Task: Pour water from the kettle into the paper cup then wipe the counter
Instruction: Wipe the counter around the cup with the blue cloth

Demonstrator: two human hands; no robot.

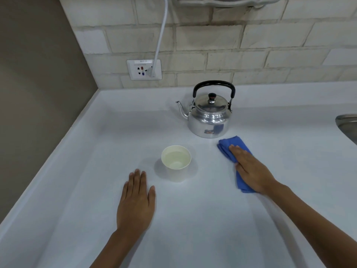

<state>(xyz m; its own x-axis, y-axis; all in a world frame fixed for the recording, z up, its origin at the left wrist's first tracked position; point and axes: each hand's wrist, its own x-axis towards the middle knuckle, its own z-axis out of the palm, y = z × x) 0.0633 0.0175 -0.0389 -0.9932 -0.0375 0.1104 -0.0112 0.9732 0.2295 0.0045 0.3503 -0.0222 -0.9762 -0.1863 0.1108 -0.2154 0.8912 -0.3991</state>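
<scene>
A shiny metal kettle point(209, 115) with a black handle stands upright at the back of the white counter point(193, 219), spout pointing left. In front of it, a white paper cup point(176, 163) holds water. My left hand point(137, 200) lies flat on the counter just left of the cup, fingers together, holding nothing. To the right of the cup lies a folded blue cloth point(229, 149), and my right hand point(251, 169) presses flat on top of it. The cloth's near part is hidden under that hand.
A steel sink rim point(347, 126) shows at the right edge. On the tiled back wall sits a socket point(144, 69) with a white cable point(161, 35) plugged in. A brown side wall closes the counter on the left.
</scene>
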